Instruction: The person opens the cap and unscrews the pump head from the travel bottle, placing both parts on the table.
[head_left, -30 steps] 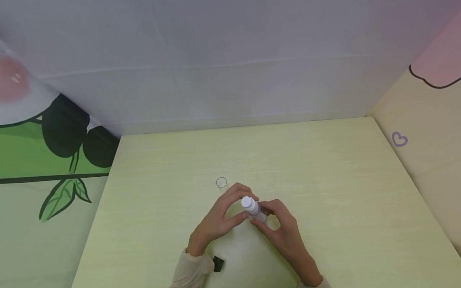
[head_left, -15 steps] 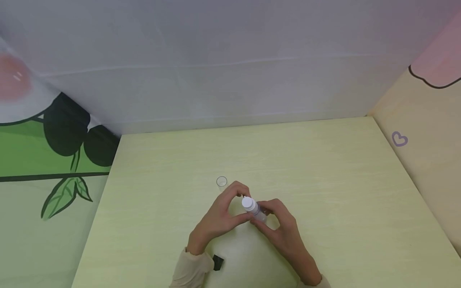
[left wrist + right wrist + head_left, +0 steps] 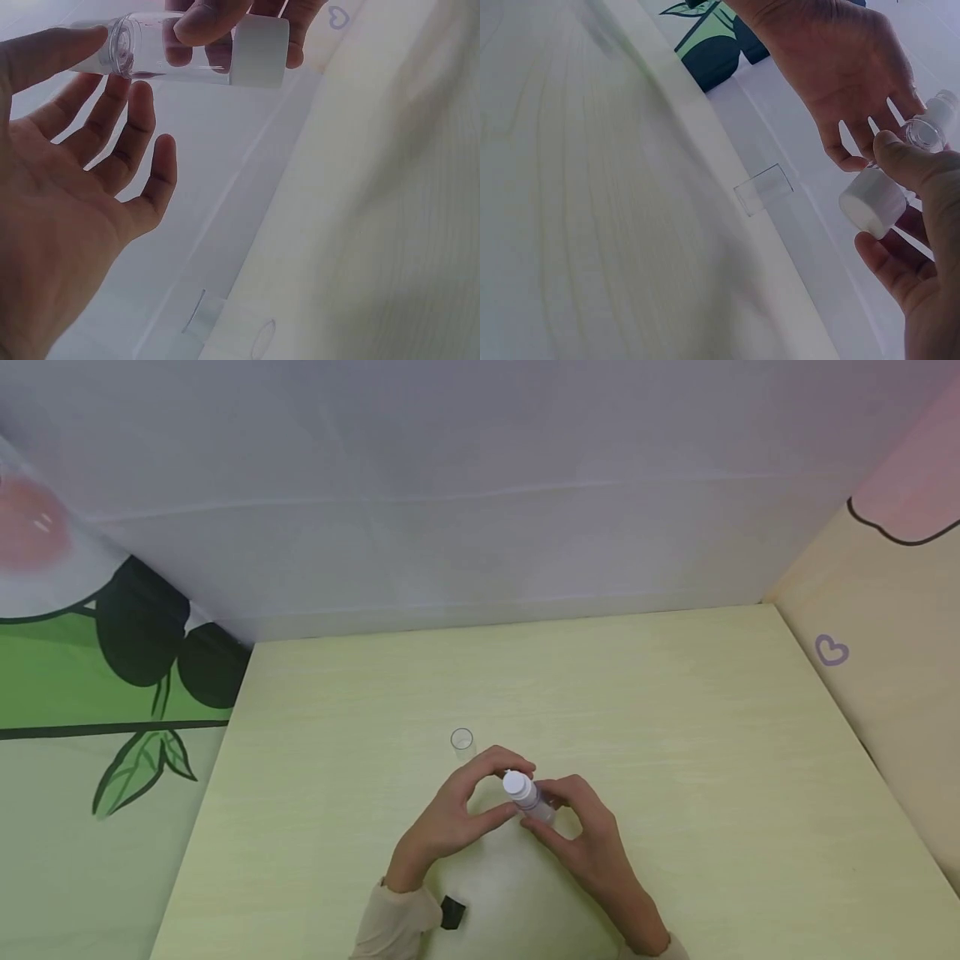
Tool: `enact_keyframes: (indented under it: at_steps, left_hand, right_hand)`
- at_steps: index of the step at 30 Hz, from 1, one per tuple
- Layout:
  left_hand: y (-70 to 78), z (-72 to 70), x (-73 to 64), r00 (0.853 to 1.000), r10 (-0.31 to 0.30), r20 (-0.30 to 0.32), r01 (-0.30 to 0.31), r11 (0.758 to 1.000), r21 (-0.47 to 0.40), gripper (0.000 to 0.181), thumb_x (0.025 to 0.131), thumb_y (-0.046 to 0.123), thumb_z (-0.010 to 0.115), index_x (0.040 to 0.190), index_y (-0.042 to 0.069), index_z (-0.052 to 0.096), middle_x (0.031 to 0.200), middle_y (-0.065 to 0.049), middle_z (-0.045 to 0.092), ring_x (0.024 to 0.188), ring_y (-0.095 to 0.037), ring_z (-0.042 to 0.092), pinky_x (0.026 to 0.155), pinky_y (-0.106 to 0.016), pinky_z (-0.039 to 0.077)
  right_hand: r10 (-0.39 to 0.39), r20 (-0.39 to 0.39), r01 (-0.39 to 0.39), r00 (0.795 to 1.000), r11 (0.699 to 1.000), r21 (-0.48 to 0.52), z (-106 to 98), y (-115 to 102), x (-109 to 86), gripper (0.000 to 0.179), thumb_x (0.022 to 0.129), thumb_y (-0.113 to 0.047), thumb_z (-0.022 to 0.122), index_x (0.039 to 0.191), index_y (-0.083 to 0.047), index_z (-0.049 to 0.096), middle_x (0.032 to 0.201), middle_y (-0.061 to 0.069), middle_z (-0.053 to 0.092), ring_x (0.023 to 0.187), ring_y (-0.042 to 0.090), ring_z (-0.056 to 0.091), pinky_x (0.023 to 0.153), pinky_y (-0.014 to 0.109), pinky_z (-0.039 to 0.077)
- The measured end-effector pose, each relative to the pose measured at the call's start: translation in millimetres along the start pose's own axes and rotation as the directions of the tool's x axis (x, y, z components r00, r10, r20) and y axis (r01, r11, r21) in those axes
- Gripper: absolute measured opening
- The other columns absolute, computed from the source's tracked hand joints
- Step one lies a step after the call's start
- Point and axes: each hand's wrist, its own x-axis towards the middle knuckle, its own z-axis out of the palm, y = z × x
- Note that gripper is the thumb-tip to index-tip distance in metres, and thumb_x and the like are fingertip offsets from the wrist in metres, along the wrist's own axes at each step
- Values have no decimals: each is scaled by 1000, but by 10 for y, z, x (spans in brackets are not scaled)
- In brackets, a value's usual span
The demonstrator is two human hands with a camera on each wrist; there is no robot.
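A small clear pump bottle (image 3: 536,810) with a white top and a white base tilts between the two hands above the table. My right hand (image 3: 592,839) grips the bottle's body between thumb and fingers; in the right wrist view the white base (image 3: 871,201) points toward the camera. My left hand (image 3: 450,814) has its thumb and bent fingertips at the white top and collar (image 3: 120,46), pinching there. Its other fingers spread loosely below in the left wrist view. A clear cylindrical cap (image 3: 462,739) stands on the table just beyond the left hand.
The pale wooden table (image 3: 675,710) meets a grey-white cloth wall (image 3: 480,552) at the back. Printed panels rise on both sides. A small black object (image 3: 452,912) sits by the left sleeve (image 3: 397,918).
My left hand's fingers have shifted around the white top, its index drawing in and then reaching forward again. The right hand and bottle have stayed nearly still; the clear cap has not moved.
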Motion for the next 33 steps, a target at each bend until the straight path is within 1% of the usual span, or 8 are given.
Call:
enact_keyframes:
  at_steps: [6,8,13,18,22,24,28,33]
  left_hand:
    - [-9,20,-3,999,-24,-35,23,1000,-14,42,93,6,77,130,17,61,122,-3,65,115,-16,62,105,-35,50]
    - [-23,28,-3,999,-25,-45,24,1000,-17,41,92,6,78,127,17,61,120,-3,65,113,-15,62,104,-33,50]
    - [-22,39,6,998,-12,-69,11,1000,-12,40,90,4,79,124,14,61,116,-5,65,110,-14,61,103,-32,49]
    - [13,26,10,996,1,-89,-2,1000,-8,41,91,2,78,126,13,60,118,-6,65,111,-15,61,104,-31,49]
    - [39,15,14,995,17,-102,-18,1000,-14,40,92,1,75,127,14,60,120,-5,64,113,-16,60,106,-29,48]
    - [44,7,14,993,36,-109,-38,999,-13,40,92,0,74,127,13,60,119,-6,64,113,-17,59,105,-29,48]
    - [44,-20,16,988,67,-137,-65,998,21,41,91,-1,74,128,11,60,119,-7,64,112,-17,59,103,-28,49]
    - [14,-63,7,982,64,-177,-45,993,113,43,90,0,76,128,14,62,119,-4,65,111,-15,57,101,-27,48]
  right_hand:
    - [-9,-5,9,1000,1000,-10,0,-6,-5,58,73,2,91,124,-9,66,109,0,67,95,11,62,82,23,55]
    - [5,-1,-5,1000,1000,-13,-2,-11,-7,58,73,2,92,124,-10,66,109,0,67,95,11,62,83,23,55]
    - [10,-4,-10,1000,1000,-12,-4,-19,-6,59,72,3,92,124,-9,67,109,1,67,95,12,62,84,22,55]
    - [-16,-17,16,1000,1000,-18,-4,-19,4,62,70,5,93,124,-9,66,110,1,68,94,12,63,82,23,56]
    - [9,-8,-9,1000,1000,-18,-12,-8,-2,61,71,3,93,124,-9,66,110,2,68,94,13,63,83,22,56]
    - [27,-1,-27,1000,1000,-16,-15,-1,-9,60,72,2,93,125,-9,66,110,2,68,94,13,63,84,21,55]
    - [38,2,-38,999,999,-10,-19,13,-12,58,74,0,92,125,-8,66,111,3,68,94,14,63,85,20,55]
    - [41,-1,-41,999,999,-9,-19,35,-16,58,74,0,92,125,-9,66,110,3,68,94,13,64,86,20,55]
